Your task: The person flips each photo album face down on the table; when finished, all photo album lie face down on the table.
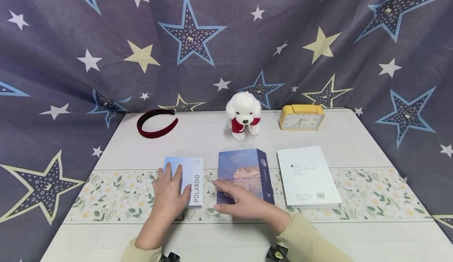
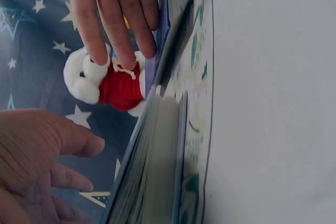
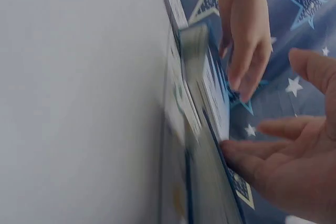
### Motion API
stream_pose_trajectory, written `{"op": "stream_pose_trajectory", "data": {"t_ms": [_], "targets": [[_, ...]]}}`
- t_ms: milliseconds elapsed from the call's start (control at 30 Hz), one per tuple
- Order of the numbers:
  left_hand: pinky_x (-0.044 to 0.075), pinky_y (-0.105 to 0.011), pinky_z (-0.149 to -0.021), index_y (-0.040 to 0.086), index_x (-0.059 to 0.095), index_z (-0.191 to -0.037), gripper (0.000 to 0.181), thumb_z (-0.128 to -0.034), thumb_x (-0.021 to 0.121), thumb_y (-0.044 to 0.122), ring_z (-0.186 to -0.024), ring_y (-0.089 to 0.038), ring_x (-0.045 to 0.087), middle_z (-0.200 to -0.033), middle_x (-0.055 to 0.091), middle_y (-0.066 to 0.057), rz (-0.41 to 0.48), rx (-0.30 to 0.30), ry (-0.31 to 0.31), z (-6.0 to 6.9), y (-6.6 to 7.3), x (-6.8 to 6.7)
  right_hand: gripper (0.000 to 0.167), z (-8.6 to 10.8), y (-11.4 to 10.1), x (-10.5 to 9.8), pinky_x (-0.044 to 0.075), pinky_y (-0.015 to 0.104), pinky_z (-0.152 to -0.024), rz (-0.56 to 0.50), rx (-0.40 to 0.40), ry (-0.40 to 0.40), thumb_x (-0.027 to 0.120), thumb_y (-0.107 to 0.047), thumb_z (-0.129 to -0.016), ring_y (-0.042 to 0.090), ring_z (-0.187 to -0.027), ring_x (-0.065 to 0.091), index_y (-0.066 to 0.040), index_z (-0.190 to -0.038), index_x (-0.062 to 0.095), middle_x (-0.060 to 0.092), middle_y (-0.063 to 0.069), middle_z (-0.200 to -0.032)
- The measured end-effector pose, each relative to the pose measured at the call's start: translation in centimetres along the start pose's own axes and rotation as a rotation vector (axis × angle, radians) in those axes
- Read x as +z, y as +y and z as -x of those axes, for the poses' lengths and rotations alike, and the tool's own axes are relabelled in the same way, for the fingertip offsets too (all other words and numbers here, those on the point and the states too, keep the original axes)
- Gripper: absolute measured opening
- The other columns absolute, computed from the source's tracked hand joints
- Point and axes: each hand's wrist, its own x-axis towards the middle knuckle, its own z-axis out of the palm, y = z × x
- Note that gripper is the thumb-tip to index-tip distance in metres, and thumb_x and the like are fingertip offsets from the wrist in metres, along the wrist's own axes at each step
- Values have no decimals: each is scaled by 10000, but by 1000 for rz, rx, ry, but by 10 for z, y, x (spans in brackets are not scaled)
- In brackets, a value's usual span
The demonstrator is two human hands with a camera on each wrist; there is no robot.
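My left hand [image 1: 169, 195] spreads its fingers apart over the pale blue book [image 1: 193, 174], nearer the table [image 1: 199, 136]'s left edge; my right hand [image 1: 241, 201], holding nothing, reaches over the middle book [image 1: 244, 167]. Contact I cannot tell. I judge this as positioning; next probably calls for fingers along the books' sides.
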Motion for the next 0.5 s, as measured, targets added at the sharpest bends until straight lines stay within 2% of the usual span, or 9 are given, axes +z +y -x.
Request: {"op": "stream_pose_trajectory", "data": {"t_ms": [67, 200, 333, 500], "targets": [[152, -759, -1025, -138, 427, -1389, 691, -834, 709, 161, -1351, -631, 123, -1470, 208, -433, -16, -34, -6, 0, -4, 1, 741, -6, -2, 8, 285, 348, -1131, -91, 25, -15, 630, -323, -954, 267, -1394, 359, -14, -1526, 274, 300, 127, -1566], [206, -722, -1026, -158, 334, -1427, 764, -846, 703, 173, -1344, -639, 126, -1483, 130, -445, -12, -80, -54, 1, -9, 1, 753, -15, -7, 22, 271, 356, -1134, -255, 81, -15, 613, -276, -966, 305, -1421, 303, 25, -1529, 213, 221, 161, -1587], [215, -694, -1036, -167, 266, -1448, 813, -853, 696, 183, -1368, -609, 113, -1503, 68, -433, 0, -99, -87, 2, -12, 1, 763, -22, -12, 32, 237, 417, -1145, -397, 122, -6, 601, -241, -969, 339, -1440, 241, 37, -1532, 168, 179, 177, -1594], [248, -699, -1025, -179, 249, -1445, 849, -841, 708, 200, -1372, -595, 131, -1515, 15, -421, -4, -104, -96, 1, -13, 3, 773, -26, -20, 42, 220, 438, -1148, -537, 174, 21, 605, -195, -959, 337, -1449, 212, 31, -1537, 145, 165, 192, -1595]]}}
